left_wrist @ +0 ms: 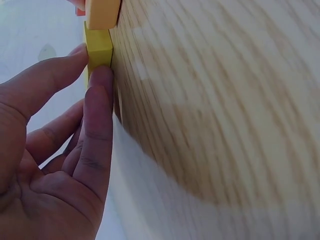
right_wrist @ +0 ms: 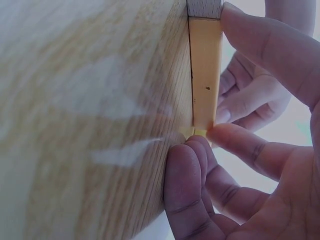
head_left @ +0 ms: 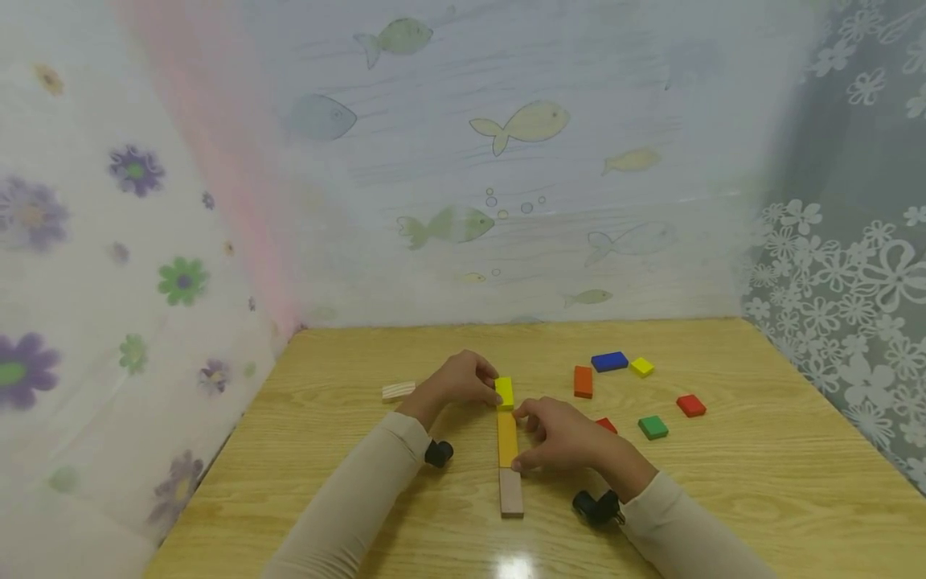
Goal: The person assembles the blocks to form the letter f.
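Observation:
A line of three blocks lies on the wooden table [head_left: 723,498]: a plain wood block [head_left: 510,492] nearest me, a long orange-yellow block [head_left: 507,438], and a bright yellow block [head_left: 504,392] at the far end. My left hand [head_left: 489,383] pinches the yellow block [left_wrist: 98,47] between thumb and finger, butted against the orange-yellow block [left_wrist: 102,12]. My right hand [head_left: 522,439] curls round the orange-yellow block [right_wrist: 205,70] from the right, thumb near the wood block [right_wrist: 204,7], fingertips [right_wrist: 182,170] at the far end.
Loose blocks lie right of the line: orange [head_left: 583,381], blue [head_left: 609,361], small yellow [head_left: 641,367], red [head_left: 690,405], green [head_left: 653,427], and a red one [head_left: 606,424] half hidden behind my right hand. A pale wood block [head_left: 399,391] lies left. Patterned curtains close three sides.

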The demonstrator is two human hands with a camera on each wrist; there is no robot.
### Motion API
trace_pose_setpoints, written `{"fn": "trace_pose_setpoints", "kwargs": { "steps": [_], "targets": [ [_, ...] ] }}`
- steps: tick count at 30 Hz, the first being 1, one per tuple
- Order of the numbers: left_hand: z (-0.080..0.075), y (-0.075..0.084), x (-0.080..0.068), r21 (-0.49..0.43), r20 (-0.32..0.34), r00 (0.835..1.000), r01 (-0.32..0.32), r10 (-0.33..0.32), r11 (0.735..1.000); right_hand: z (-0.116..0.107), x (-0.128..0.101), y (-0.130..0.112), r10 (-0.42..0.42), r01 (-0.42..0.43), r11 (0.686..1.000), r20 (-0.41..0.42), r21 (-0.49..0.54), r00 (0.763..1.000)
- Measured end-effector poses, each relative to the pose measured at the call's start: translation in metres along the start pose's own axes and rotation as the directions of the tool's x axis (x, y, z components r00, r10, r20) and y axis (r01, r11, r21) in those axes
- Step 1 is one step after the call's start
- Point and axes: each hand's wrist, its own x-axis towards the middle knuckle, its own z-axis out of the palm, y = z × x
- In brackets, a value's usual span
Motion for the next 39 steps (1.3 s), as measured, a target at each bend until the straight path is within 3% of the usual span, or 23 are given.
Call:
{"fn": "trace_pose_setpoints", "kwargs": {
  "steps": [9,25,39],
  "targets": [
    [0.001,0.004,-0.005,-0.029,0.008,1.000,0.008,-0.007,1.000,0.000,0.001,0.000,0.003,-0.003,1.000,0.001,-0.005,1.000],
    [0.002,0.006,-0.008,0.019,0.014,1.000,-0.004,0.004,1.000,0.000,-0.001,-0.003,0.012,-0.012,1.000,0.002,0.005,1.000],
    [0.001,0.013,-0.015,0.001,0.030,1.000,0.004,-0.004,1.000,0.001,-0.001,-0.004,0.022,-0.022,1.000,-0.007,0.001,1.000]
  ]
}}
